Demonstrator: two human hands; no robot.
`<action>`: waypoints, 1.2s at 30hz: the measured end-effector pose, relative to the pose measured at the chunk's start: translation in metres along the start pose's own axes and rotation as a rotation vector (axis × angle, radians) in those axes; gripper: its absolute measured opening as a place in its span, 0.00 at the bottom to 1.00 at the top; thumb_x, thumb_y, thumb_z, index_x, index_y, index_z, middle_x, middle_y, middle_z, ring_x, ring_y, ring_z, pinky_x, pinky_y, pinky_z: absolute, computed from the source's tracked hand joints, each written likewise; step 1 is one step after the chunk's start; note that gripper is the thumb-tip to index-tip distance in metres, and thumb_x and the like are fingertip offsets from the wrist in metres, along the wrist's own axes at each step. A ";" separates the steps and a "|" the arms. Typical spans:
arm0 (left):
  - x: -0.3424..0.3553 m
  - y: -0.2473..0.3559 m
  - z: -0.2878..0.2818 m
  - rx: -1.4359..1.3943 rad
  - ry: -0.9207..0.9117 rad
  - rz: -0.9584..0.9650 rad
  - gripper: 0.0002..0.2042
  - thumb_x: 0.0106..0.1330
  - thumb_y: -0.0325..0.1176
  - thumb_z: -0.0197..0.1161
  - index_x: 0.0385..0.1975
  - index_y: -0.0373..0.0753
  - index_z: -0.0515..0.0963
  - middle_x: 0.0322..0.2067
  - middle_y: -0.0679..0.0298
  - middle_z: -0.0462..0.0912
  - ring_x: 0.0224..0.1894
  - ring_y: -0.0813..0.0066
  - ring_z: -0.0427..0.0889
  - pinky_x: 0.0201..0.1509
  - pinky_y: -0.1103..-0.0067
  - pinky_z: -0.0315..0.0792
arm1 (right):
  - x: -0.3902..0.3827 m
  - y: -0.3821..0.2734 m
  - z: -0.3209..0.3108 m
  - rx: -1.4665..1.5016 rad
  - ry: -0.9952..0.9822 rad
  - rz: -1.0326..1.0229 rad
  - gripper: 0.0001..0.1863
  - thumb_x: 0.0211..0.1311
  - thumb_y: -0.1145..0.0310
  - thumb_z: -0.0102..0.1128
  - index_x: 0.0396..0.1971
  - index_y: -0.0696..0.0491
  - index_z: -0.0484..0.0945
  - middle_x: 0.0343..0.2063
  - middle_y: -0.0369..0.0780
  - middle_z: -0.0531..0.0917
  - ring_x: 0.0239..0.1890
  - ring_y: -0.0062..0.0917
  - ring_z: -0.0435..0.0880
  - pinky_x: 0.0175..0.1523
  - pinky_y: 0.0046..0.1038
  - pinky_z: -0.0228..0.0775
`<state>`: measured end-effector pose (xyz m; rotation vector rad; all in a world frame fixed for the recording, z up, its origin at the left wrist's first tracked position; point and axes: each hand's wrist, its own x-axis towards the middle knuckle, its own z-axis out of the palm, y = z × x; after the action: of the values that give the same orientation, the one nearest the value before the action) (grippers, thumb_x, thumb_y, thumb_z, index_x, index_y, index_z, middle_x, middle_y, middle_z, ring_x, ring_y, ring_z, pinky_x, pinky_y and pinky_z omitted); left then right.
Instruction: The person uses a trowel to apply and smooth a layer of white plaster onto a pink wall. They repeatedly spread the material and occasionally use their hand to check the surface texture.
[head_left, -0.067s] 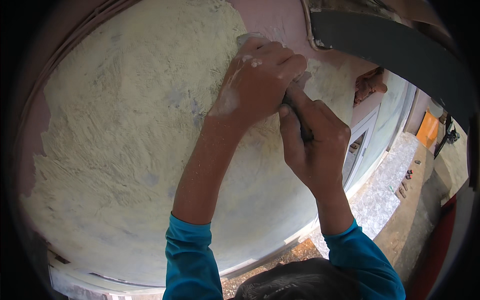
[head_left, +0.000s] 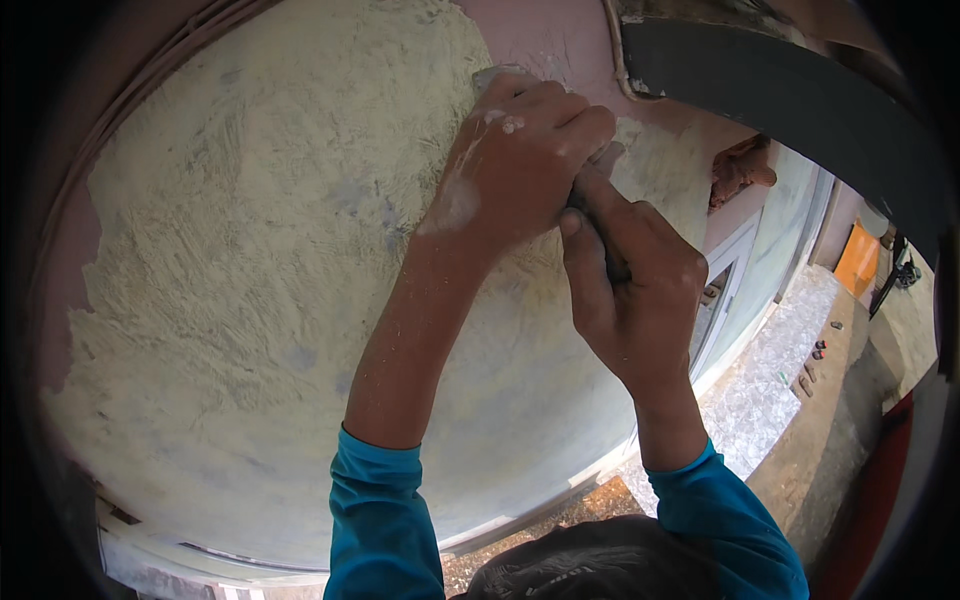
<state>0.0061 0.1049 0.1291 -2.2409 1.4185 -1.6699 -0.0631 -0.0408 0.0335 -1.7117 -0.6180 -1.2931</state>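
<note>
Both my hands are on one scraper (head_left: 616,262) held against the wall. My right hand (head_left: 645,290) is closed round its dark handle, the thumb lying along it. Higher up, my left hand (head_left: 510,160) presses over the blade with bent fingers, which hide most of it. Only greyish ends of the blade show, past the left hand's fingers on either side. Behind the hands, the wall (head_left: 230,280) carries a rough, streaky, pale yellowish coat with grey patches. White smears mark the back of my left hand and wrist.
Pink wall (head_left: 545,40) borders the coat above. A dark curved beam (head_left: 790,90) arches over the upper right, beside a thin pipe (head_left: 617,50). Right of my hands are exposed bricks (head_left: 738,172) and a white-framed window (head_left: 722,285). A whitish sheet (head_left: 750,420) lies below.
My right hand has shifted very slightly to the right. Otherwise the hold on the scraper looks the same.
</note>
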 end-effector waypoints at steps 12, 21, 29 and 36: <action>-0.005 0.005 -0.001 -0.009 -0.069 -0.057 0.09 0.55 0.29 0.76 0.35 0.46 0.85 0.34 0.68 0.89 0.47 0.64 0.90 0.63 0.65 0.74 | 0.010 -0.001 0.001 0.102 0.006 -0.002 0.17 0.73 0.72 0.71 0.59 0.57 0.91 0.20 0.37 0.81 0.22 0.18 0.76 0.29 0.26 0.66; -0.001 0.005 0.009 -0.014 -0.028 -0.062 0.15 0.46 0.26 0.80 0.34 0.45 0.84 0.32 0.68 0.88 0.47 0.63 0.90 0.64 0.64 0.73 | 0.008 0.010 0.003 0.108 0.025 0.024 0.17 0.73 0.71 0.71 0.58 0.58 0.91 0.20 0.38 0.81 0.21 0.17 0.75 0.28 0.26 0.65; -0.004 0.006 0.012 -0.057 -0.034 -0.057 0.15 0.48 0.26 0.79 0.34 0.45 0.83 0.33 0.67 0.89 0.45 0.63 0.89 0.61 0.64 0.72 | 0.003 0.010 0.001 0.098 0.029 0.039 0.18 0.73 0.72 0.70 0.59 0.59 0.90 0.21 0.39 0.84 0.20 0.16 0.77 0.28 0.25 0.66; -0.003 0.004 0.017 -0.066 0.029 -0.044 0.10 0.53 0.28 0.76 0.33 0.44 0.83 0.31 0.67 0.89 0.42 0.63 0.89 0.60 0.64 0.73 | 0.005 0.006 0.001 0.093 0.033 0.070 0.18 0.74 0.72 0.70 0.60 0.58 0.90 0.21 0.38 0.83 0.23 0.16 0.78 0.29 0.25 0.67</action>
<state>0.0164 0.0964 0.1170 -2.3078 1.4617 -1.7001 -0.0562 -0.0437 0.0361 -1.6196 -0.5853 -1.2226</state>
